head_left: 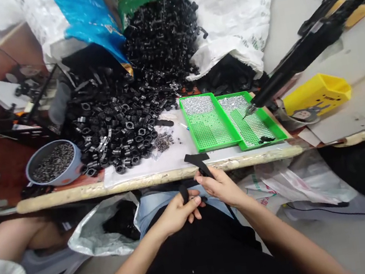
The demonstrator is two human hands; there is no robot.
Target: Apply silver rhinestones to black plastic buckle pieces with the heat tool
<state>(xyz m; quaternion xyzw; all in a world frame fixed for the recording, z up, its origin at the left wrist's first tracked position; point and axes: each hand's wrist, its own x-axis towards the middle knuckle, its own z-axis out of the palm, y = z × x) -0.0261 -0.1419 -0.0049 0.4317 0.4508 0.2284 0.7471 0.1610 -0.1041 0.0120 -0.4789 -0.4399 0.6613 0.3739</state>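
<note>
Just in front of the table edge, my right hand (220, 185) is closed on a flat black strap (196, 158) whose wide end sticks up over the edge. Lower and to the left, my left hand (181, 210) is closed, thumb pressed to the fingers, on a black strap-like piece (184, 194). A small dark part shows by its fingertips. I cannot tell whether both hands hold one strap or two separate pieces. Beyond them lie two green trays (241, 142) with small silvery parts, and a heap of black plastic rings (131, 138).
A black electric screwdriver (299, 48) hangs over the right tray, beside a yellow holder (320, 95). A bowl (76, 164) of small metal parts stands left. Sacks of black parts line the back. Another person's arm (15, 235) is at the left, near an open white bag (90, 233).
</note>
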